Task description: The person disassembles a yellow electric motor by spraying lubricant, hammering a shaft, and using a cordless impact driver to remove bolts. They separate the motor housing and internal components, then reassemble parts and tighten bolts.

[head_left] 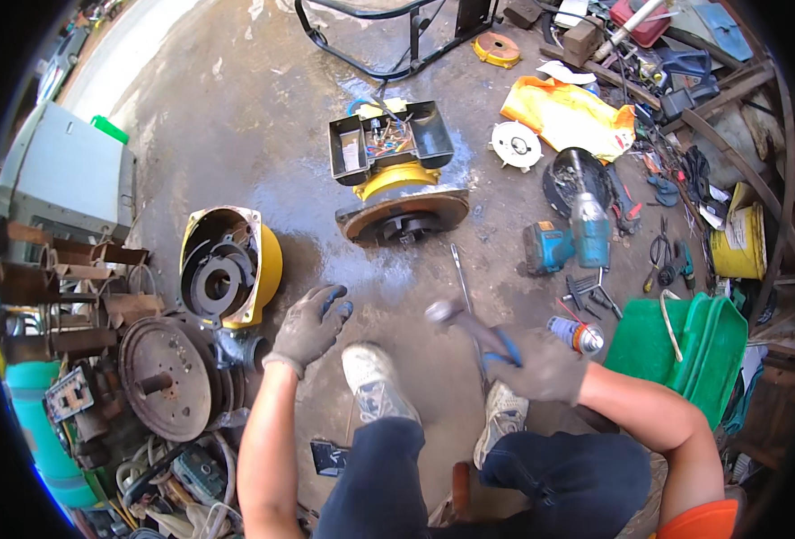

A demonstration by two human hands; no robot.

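Note:
My left hand, in a grey glove, holds nothing, its fingers loosely bent and apart beside the yellow pump housing at the left. My gloved right hand grips a hammer, slightly blurred, over a long thin metal tool on the floor. Ahead of both hands stands a motor assembly with an open black terminal box of wires and a dark impeller at its base. A blue cordless impact wrench, loose bolts and a spray can lie to the right.
Scrap metal and a pulley crowd the left below a grey cabinet. A green plastic container, yellow bucket and assorted tools line the right. Orange cloth, a white cover and a black frame are farther back.

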